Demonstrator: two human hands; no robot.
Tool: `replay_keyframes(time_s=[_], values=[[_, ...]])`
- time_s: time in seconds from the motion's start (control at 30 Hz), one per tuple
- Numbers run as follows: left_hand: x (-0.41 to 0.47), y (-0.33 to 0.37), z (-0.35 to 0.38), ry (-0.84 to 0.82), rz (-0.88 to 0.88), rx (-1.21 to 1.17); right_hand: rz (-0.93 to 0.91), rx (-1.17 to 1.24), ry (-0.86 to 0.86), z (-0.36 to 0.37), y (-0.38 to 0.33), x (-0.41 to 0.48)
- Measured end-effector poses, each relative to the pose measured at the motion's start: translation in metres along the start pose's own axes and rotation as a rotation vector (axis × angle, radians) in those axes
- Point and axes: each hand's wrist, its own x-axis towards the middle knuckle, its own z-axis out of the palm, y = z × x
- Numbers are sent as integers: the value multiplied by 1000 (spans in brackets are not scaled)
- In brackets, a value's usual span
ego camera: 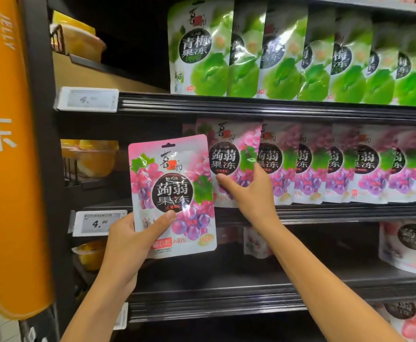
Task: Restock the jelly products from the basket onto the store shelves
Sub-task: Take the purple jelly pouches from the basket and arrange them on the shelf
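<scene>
My left hand (128, 240) holds a pink grape jelly pouch (173, 183) upright by its lower left corner, in front of the middle shelf (325, 211). My right hand (247, 187) reaches to the leftmost grape pouch standing on that shelf (229, 149), thumb on its front and fingers around its right edge. A row of several matching grape pouches (364, 166) runs to the right along the same shelf. No basket is in view.
Green plum jelly pouches (276, 53) fill the shelf above. Peach pouches (409, 245) stand on the lower shelf at right. Yellow jelly cups (93, 156) sit at the left of the shelves. Price tags (96, 223) hang on the shelf edges. An orange sign panel (7, 144) flanks the left.
</scene>
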Motion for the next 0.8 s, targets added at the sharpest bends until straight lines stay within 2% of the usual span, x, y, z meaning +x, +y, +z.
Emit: replay_keyframes(time_s=[0.33,0.8], values=[[1,-7,0,54,-27,-11,-91,-222,-37,-22,-2,-17],[1,-5,3,22,-11,10,35,-436,65,-23,0,-15]])
